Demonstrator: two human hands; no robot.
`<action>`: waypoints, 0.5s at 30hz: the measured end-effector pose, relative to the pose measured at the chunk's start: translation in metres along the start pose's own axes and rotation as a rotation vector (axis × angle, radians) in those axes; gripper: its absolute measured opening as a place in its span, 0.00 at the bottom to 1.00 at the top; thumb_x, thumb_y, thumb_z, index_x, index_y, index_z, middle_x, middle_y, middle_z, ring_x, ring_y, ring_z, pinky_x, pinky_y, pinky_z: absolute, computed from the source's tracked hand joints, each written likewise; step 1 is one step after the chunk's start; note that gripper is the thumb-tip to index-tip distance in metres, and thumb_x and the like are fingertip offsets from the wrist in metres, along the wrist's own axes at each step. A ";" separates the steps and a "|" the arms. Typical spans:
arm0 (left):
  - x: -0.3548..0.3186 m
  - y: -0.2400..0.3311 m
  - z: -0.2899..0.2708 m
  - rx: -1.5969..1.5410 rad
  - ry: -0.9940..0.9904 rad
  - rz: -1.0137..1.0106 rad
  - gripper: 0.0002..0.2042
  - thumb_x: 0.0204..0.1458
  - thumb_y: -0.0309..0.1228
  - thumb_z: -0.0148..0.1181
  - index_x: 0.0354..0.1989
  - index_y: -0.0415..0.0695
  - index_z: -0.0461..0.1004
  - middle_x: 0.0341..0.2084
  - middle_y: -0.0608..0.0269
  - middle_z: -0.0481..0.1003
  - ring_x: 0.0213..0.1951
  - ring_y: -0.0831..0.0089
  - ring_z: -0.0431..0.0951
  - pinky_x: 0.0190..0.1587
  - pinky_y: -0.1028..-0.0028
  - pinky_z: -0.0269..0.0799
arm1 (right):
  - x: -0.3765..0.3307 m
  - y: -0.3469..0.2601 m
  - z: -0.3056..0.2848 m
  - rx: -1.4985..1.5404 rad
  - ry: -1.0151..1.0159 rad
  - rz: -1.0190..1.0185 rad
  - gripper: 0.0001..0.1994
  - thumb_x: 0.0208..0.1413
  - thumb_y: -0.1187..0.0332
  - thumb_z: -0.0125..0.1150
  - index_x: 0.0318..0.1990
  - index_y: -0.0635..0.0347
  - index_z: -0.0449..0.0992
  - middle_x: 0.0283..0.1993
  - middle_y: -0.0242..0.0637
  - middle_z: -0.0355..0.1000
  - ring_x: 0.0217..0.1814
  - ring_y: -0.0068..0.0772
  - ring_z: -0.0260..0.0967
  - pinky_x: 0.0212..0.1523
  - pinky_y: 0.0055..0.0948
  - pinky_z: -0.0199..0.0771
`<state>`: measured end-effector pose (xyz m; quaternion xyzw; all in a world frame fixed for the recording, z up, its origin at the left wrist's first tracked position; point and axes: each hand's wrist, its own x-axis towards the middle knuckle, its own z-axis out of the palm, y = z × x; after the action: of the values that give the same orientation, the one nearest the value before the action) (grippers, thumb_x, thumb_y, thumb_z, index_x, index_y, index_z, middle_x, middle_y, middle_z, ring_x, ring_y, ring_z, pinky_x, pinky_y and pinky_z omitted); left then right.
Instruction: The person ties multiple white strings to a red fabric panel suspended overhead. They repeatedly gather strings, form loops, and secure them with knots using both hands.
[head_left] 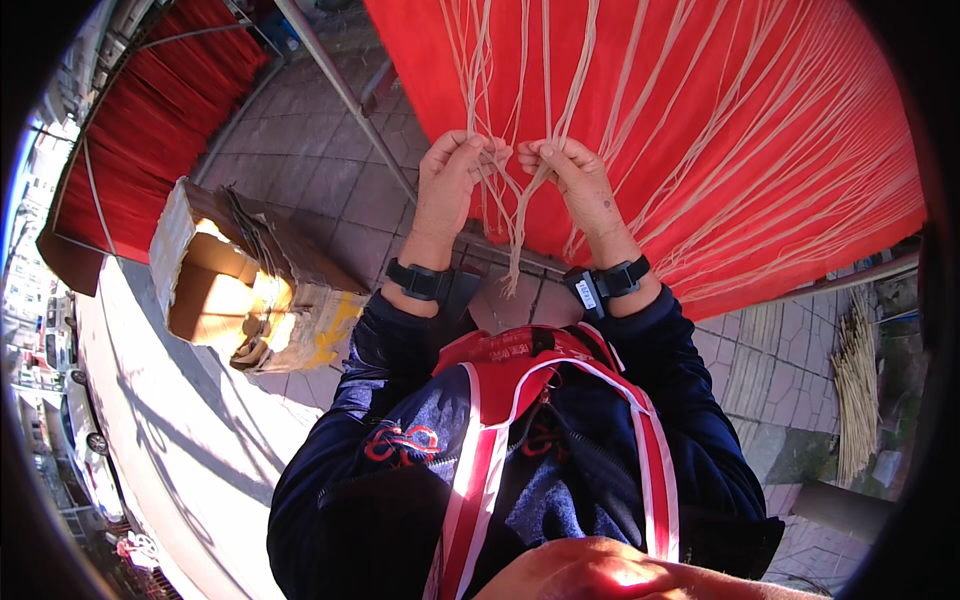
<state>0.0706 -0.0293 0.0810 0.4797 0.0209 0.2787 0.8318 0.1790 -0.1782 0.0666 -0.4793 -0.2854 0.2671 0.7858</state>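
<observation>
Pale cords (515,215) (thin, fibrous) pinched by left hand (452,175) and right hand (575,180) fingers over red cloth (740,150).

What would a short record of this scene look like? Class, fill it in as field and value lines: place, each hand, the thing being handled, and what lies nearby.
Place: outdoors, paved ground in sunlight
Left hand: closed on pale strands, fingers pinching them
Right hand: closed on the same bundle, close beside the left
Handled thing: pale strands lying across a red sheet, loose ends below the hands
Wrists: a black band on each
Nearby, left: open cardboard box
Nearby, right: bundle of thin pale sticks on the ground
</observation>
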 end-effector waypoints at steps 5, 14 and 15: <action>0.000 0.028 -0.026 -0.076 0.009 0.015 0.05 0.58 0.28 0.51 0.35 0.41 0.73 0.29 0.58 0.77 0.32 0.68 0.79 0.40 0.69 0.77 | -0.011 -0.010 -0.026 -0.023 0.091 -0.069 0.11 0.63 0.65 0.51 0.45 0.62 0.76 0.30 0.32 0.75 0.31 0.21 0.72 0.36 0.20 0.72; -0.009 0.022 -0.024 0.226 0.018 0.025 0.05 0.59 0.28 0.52 0.38 0.39 0.70 0.32 0.58 0.77 0.32 0.71 0.79 0.39 0.73 0.75 | -0.023 -0.013 -0.052 -0.202 0.159 -0.058 0.10 0.58 0.70 0.58 0.45 0.63 0.76 0.31 0.29 0.75 0.32 0.18 0.71 0.37 0.18 0.70; -0.010 0.015 -0.019 0.241 -0.027 0.012 0.05 0.59 0.28 0.52 0.38 0.39 0.70 0.32 0.57 0.77 0.32 0.72 0.79 0.39 0.73 0.75 | -0.025 -0.008 -0.048 -0.203 0.099 -0.029 0.11 0.58 0.69 0.58 0.46 0.63 0.76 0.30 0.30 0.75 0.33 0.19 0.71 0.38 0.19 0.70</action>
<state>0.0494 -0.0136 0.0808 0.5800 0.0404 0.2726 0.7666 0.1961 -0.2275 0.0511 -0.5649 -0.2787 0.2013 0.7501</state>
